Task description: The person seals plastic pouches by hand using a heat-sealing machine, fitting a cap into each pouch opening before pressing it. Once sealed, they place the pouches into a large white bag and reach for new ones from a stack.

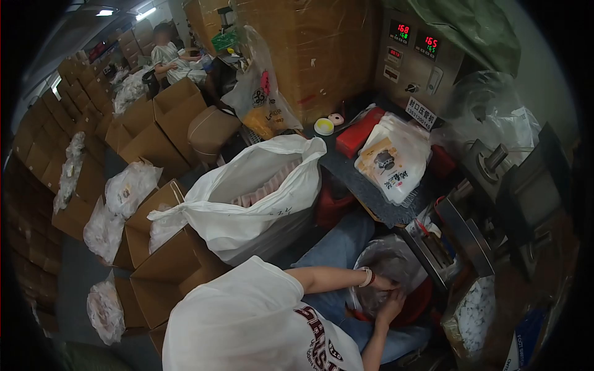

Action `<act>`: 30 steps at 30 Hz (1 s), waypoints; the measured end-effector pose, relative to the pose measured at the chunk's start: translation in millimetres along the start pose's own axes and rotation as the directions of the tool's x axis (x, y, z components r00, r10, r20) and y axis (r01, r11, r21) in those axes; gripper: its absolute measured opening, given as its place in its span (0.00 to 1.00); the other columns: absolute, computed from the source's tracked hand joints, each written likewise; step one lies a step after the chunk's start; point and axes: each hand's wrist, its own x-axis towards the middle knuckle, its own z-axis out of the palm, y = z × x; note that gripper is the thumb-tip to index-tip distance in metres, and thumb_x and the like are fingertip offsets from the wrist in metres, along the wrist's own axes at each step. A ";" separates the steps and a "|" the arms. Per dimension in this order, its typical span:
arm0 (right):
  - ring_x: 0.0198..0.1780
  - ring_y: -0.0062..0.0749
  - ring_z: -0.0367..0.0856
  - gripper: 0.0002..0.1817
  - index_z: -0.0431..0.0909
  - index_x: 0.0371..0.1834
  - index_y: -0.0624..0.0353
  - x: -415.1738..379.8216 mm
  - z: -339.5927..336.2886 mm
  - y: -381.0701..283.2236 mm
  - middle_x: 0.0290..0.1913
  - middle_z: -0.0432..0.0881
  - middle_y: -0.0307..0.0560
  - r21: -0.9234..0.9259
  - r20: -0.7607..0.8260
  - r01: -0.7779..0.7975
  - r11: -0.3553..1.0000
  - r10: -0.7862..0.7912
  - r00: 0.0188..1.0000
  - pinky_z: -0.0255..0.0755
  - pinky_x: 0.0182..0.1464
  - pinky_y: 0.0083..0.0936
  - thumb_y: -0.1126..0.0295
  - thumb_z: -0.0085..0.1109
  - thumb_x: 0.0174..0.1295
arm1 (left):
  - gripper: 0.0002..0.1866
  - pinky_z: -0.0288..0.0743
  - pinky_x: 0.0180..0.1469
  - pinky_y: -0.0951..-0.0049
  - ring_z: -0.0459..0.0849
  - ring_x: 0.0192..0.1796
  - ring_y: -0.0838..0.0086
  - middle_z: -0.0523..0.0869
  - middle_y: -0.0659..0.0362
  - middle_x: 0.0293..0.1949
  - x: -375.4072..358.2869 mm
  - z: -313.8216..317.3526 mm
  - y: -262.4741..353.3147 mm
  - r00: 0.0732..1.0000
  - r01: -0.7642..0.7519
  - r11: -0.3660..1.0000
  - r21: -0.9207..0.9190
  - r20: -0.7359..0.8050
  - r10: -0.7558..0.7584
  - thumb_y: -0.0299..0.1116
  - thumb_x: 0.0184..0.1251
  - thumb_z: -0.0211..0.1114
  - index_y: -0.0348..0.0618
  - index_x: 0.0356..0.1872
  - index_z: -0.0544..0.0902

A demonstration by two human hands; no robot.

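Note:
A clear plastic bag (pixel 391 255) lines a red bucket (pixel 416 307) between my knees. My left hand (pixel 385 284), with a band at its wrist, reaches over the bag's mouth, its fingers closed on the film. Close beside it, my right hand (pixel 391 307) pinches the near edge of the same bag. The fingertips of both hands are partly hidden, and what lies in the bucket is hard to make out.
Printed bags (pixel 390 162) lie stacked on the dark worktable (pixel 371 195) beside the sealing machine (pixel 461 238). A big white sack (pixel 247 226) holds pinkish stacked items. Open cartons (pixel 164 272) and filled bags (pixel 127 188) stand left. Another person (pixel 170 59) sits far back.

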 end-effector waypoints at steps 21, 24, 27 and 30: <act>0.35 0.57 0.78 0.14 0.76 0.28 0.66 -12.0 -14.5 -20.6 0.30 0.79 0.60 0.114 0.110 -0.163 0.980 0.151 0.982 0.71 0.38 0.44 0.67 0.51 0.68 | 0.19 0.74 0.48 0.61 0.82 0.39 0.57 0.85 0.48 0.35 18.7 -28.2 -50.4 0.907 -0.262 0.951 -0.167 -0.380 0.183 0.46 0.61 0.58 0.38 0.35 0.85; 0.33 0.56 0.79 0.15 0.76 0.26 0.67 -24.6 -29.2 -69.9 0.29 0.78 0.63 0.250 0.117 0.055 0.967 -0.086 0.989 0.71 0.35 0.43 0.69 0.50 0.69 | 0.23 0.72 0.54 0.60 0.82 0.47 0.55 0.84 0.44 0.43 152.1 2.7 -111.0 0.948 -0.146 0.989 0.015 -0.285 0.144 0.51 0.63 0.57 0.39 0.43 0.84; 0.27 0.54 0.76 0.18 0.75 0.27 0.71 -21.0 -42.5 -72.2 0.26 0.76 0.63 0.404 0.007 -0.086 0.911 0.091 0.996 0.69 0.33 0.41 0.68 0.47 0.71 | 0.26 0.70 0.57 0.61 0.80 0.52 0.57 0.82 0.44 0.49 132.3 -22.1 -118.0 0.952 -0.307 0.944 0.121 0.051 0.303 0.53 0.66 0.54 0.39 0.49 0.81; 0.22 0.50 0.71 0.21 0.73 0.25 0.71 -15.9 -45.1 -72.8 0.22 0.74 0.60 0.568 -0.003 -0.246 0.786 0.301 0.954 0.67 0.31 0.39 0.65 0.44 0.73 | 0.27 0.66 0.59 0.65 0.77 0.52 0.61 0.81 0.47 0.53 10.8 -56.4 -82.9 0.859 -0.162 0.940 -0.300 0.425 0.284 0.52 0.71 0.49 0.37 0.55 0.77</act>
